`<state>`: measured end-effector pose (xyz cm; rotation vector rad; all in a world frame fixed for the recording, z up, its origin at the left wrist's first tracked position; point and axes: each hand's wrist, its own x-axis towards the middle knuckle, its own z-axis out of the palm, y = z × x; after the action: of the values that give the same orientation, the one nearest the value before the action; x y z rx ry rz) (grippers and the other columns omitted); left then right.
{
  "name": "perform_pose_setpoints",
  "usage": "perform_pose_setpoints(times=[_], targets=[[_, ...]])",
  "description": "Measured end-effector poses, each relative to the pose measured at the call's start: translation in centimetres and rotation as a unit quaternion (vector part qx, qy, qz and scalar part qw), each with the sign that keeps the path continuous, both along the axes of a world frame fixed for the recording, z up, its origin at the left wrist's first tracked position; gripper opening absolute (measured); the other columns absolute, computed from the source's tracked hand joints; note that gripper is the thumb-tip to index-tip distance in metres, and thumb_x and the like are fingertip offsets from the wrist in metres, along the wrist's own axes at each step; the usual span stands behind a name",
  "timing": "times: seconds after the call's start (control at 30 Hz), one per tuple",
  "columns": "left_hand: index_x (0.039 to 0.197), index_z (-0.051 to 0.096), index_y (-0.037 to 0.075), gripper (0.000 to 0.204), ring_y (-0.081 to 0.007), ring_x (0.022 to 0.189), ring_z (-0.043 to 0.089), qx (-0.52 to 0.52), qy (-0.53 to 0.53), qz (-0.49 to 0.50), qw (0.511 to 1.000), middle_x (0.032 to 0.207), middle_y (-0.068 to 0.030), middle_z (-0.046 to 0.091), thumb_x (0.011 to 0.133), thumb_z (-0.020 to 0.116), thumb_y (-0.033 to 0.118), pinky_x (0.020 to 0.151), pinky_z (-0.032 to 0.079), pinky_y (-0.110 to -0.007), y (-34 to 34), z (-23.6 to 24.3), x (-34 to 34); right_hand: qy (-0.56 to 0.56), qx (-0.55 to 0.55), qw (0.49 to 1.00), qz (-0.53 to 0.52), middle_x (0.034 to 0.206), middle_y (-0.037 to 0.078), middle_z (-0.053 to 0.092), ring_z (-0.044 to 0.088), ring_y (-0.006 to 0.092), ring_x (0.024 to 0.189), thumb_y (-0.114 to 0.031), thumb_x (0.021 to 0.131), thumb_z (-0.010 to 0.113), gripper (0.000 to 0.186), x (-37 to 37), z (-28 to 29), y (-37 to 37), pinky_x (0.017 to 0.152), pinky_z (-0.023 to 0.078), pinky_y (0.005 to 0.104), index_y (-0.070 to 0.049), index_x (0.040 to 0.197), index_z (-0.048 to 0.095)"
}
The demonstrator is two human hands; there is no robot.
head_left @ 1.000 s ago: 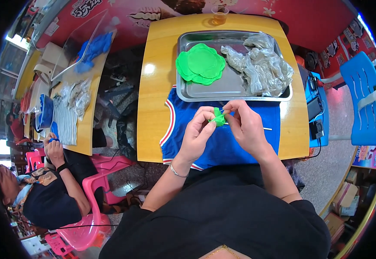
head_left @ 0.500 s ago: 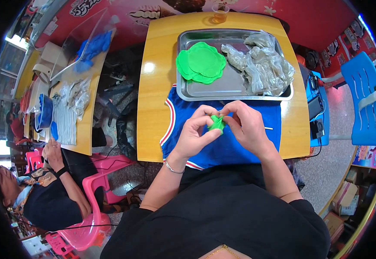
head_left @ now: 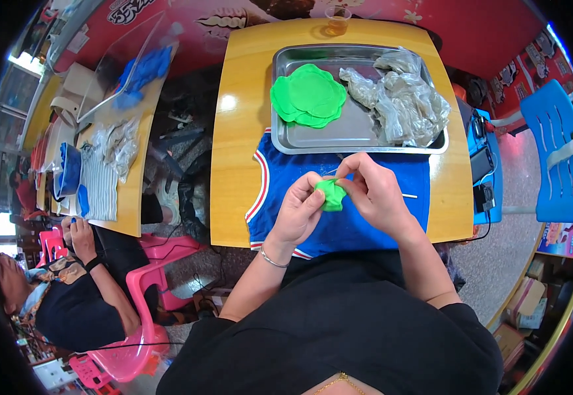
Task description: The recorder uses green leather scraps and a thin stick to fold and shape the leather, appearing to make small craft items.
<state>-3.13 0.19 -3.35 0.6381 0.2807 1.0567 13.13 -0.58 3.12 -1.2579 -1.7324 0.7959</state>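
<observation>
Between my two hands is a small, bunched piece of thin bright green material [head_left: 329, 197], held above a blue jersey with red and white trim [head_left: 379, 227]. My left hand [head_left: 298, 212] pinches it from the left with thumb and fingers. The fingertips of my right hand [head_left: 373, 194] grip its upper right edge. Just beyond them, a shallow metal tray [head_left: 359, 147] holds a stack of flat green rounds [head_left: 309, 95] with wavy edges. Beside the stack lie crumpled clear plastic bags [head_left: 408, 105] with greyish-brown contents.
A thin white stick [head_left: 409, 195] lies on the jersey. A plastic cup of amber liquid [head_left: 336, 23] stands at the table's far edge. A blue chair [head_left: 553, 158] holds dark devices on the right. At left, a person [head_left: 79, 296] sits on a pink chair [head_left: 118, 355] beside another table [head_left: 128, 214].
My left hand has turned and its fingers have closed in, so more of the green piece shows, slightly lower. The person at left has drawn their hand back from a small blue piece.
</observation>
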Motion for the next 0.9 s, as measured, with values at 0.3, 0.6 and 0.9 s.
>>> perform_pose_setpoints(times=[0.3,0.6,0.9], targets=[[0.094,0.061,-0.001,0.021,-0.0083,0.088,0.051,0.226,0.286,-0.078,0.928,0.093,-0.0032,0.059,0.084,0.063,0.017,0.079,0.041,-0.022,1.4,2.2,-1.0,-0.053,0.075,0.995,0.050,0.080,0.011,0.059,0.060,0.0294,0.070,0.002,0.071,0.062,0.019,0.5,0.0,0.6,0.060,0.048,0.0343,-0.003,0.086,0.053],[0.106,0.060,0.000,0.021,-0.0082,0.092,0.054,0.044,0.134,0.013,0.990,0.101,-0.0037,0.060,0.087,0.059,0.010,0.084,0.043,-0.024,0.4,1.3,-0.1,0.176,-0.082,0.978,-0.076,0.082,0.003,0.059,0.055,0.0059,0.070,-0.003,0.083,0.060,0.012,0.5,-1.2,0.4,0.060,0.045,0.0210,-0.001,0.094,0.054],[0.104,0.059,0.005,0.018,-0.0141,0.095,0.056,-0.048,-0.006,0.016,0.999,0.103,-0.0058,0.061,0.088,0.058,0.012,0.087,0.042,-0.029,0.5,-0.1,0.2,0.251,-0.160,0.954,0.048,0.080,-0.002,0.052,0.048,0.0024,0.069,-0.004,0.081,0.064,0.014,0.5,-1.6,-0.4,0.061,0.040,0.0159,-0.002,0.089,0.053]])
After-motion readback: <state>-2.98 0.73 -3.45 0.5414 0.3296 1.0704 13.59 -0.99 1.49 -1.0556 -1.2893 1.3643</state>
